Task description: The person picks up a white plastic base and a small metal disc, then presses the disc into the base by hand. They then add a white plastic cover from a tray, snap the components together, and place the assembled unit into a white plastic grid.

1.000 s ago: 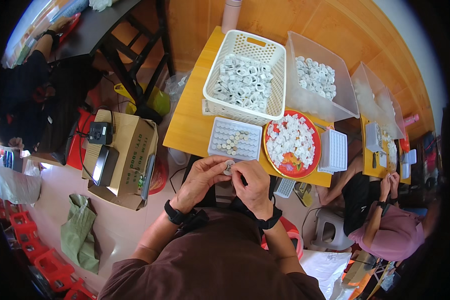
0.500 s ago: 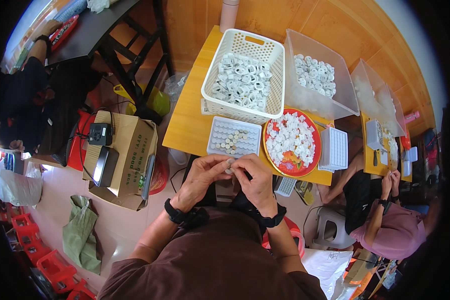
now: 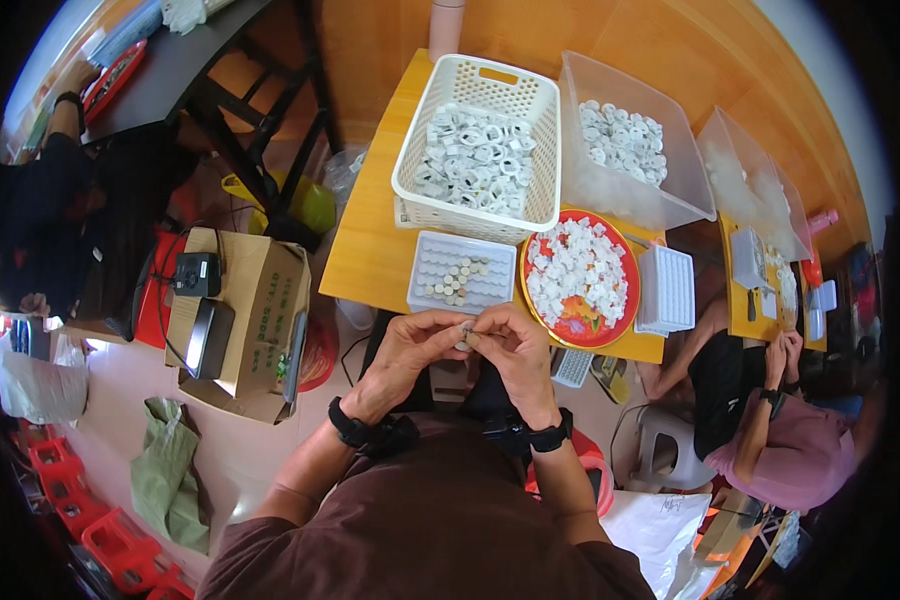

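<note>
Grey small part [image 3: 465, 327] sits between both hands, just below the edge of the yellow surface [image 3: 370, 262]. Fingers of the left hand [image 3: 410, 350] and the right hand [image 3: 510, 345] pinch it together from both sides. At 12 o'clock from the hands lies a white grid tray [image 3: 462, 272], partly filled. At 1 o'clock stands a red plate [image 3: 580, 280] with white pieces, and further up a white basket [image 3: 480, 150].

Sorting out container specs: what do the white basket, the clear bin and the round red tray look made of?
White basket: likely moulded plastic, matte; perforated lattice walls and a slotted handle. Clear bin: likely thin transparent plastic, glossy; contents and the table show through its walls. Round red tray: glossy red with a printed pattern and raised rim; plastic or melamine, cannot tell which.
</note>
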`<state>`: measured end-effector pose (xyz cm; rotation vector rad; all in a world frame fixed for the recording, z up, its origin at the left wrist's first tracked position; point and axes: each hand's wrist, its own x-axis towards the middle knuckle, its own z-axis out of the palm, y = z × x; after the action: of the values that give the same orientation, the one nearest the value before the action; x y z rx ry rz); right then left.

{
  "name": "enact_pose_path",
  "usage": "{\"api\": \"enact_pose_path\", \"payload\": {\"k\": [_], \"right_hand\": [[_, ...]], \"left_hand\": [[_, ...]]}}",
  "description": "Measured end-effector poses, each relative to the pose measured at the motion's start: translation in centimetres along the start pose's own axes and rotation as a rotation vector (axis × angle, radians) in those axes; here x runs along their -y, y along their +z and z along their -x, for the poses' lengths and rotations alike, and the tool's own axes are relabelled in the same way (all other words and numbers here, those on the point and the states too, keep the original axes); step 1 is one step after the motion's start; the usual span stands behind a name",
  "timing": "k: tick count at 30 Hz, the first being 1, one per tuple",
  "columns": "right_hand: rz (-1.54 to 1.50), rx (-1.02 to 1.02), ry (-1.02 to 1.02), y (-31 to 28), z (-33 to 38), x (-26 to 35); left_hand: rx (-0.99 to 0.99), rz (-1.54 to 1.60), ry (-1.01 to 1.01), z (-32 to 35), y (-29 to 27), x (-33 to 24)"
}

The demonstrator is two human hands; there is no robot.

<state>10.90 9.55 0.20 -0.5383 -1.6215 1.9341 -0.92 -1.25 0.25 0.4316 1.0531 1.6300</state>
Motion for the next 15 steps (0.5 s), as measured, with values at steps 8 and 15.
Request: {"api": "enact_pose_path", "payload": {"k": [8, 15], "right_hand": [[-0.125, -0.001, 0.066, -0.1, 0.8, -0.2], [-0.16, -0.175, 0.135, 0.1, 1.7, 0.0]], "left_hand": [[0.041, -0.112, 0.014, 0.1, 0.1, 0.0], [0.015, -0.085, -0.029, -0.2, 0.8, 0.1]]}}
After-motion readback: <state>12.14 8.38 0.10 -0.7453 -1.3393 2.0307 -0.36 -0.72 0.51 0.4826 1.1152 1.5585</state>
